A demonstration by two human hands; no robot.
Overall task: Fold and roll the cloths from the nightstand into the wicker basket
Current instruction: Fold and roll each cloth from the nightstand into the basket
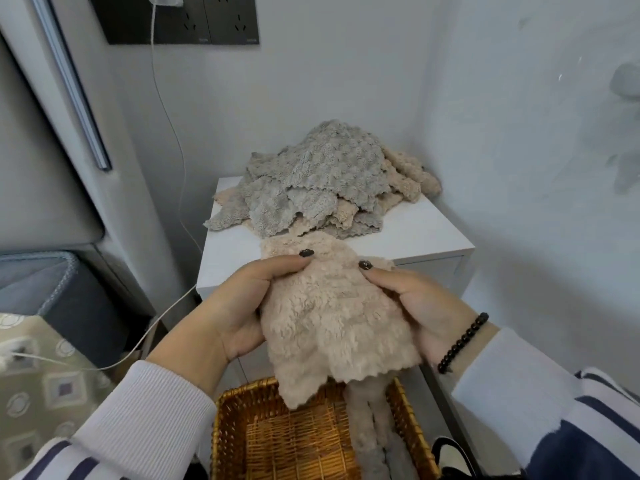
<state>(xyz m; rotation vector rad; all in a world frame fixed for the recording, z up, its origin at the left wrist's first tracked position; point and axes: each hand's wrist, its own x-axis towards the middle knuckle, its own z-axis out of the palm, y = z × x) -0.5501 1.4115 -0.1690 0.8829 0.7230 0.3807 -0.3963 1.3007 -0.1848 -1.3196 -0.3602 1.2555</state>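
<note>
My left thumb (294,259) and right thumb (372,270) press down on the front of the beige cloth (336,323), with the other fingers curled behind it, so both hands pinch its upper part. The left hand (239,313) takes the edge at nine o'clock, the right hand (429,313) the edge at three. The cloth hangs lengthwise between them, its scalloped hem drooping toward six o'clock over the wicker basket (235,410).

It looks fluffy, light and limp, with no stiffness to keep a crease, so I judge it will sag wherever I leave it unsupported. The pile should grip my fingers rather than slip. Best hold is at the corners or along one edge, keeping it taut while folding.

In the basket, at the right, lie cloth rolls (372,431). At twelve o'clock, on the white nightstand (429,233), waits the pile of grey and beige cloths (311,178), well apart from my hands.
</note>
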